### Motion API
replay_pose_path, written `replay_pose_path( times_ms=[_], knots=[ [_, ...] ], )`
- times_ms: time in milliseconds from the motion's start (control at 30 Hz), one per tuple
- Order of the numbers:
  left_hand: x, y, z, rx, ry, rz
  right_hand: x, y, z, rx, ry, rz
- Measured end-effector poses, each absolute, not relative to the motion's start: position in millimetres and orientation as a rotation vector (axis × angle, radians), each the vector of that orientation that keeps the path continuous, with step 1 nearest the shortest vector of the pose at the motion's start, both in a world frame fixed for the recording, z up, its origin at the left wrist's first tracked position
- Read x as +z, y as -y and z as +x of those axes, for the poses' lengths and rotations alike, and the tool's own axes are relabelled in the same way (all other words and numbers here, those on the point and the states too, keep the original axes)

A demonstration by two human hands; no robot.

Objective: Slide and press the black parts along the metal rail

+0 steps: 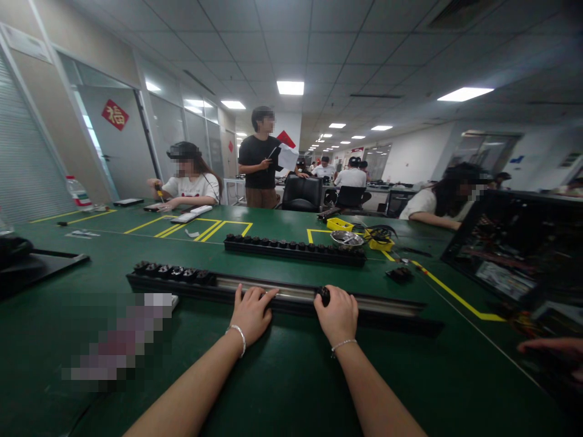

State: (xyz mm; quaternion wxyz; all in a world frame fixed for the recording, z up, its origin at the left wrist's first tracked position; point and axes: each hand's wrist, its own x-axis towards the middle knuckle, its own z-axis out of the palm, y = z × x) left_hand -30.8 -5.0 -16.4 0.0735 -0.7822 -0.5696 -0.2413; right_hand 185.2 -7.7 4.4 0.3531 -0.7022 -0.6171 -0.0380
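A long black bar (291,306) with a silver channel along its top lies crosswise in front of me. Several small black knob-like modules (175,273) sit in a row in its left end. My left hand (251,314) rests on the bar's near edge, its fingers spread over the channel. Farther right, my right hand (337,312) grips a small black part (324,295), rounded and like the modules, at the channel. Its lower side is hidden by the fingers. Behind lies a second black bar (294,249), lined with similar black modules along its length.
A metal bowl (347,238), yellow trays (340,224) and a bundle of black cables (381,233) lie at the back right. An open computer case (514,255) stands at right. At left is a black tray (45,267). Other people sit at the table's sides.
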Motion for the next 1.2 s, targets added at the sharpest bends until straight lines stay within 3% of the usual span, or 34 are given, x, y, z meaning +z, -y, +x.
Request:
replay_pose_path(
  times_ms=[1200],
  knots=[
    [-14.3, 6.2, -31.6, -0.730, 1.708, -2.357, 2.7, 7.1, 194.6, -0.162, 1.551, -1.868]
  ],
)
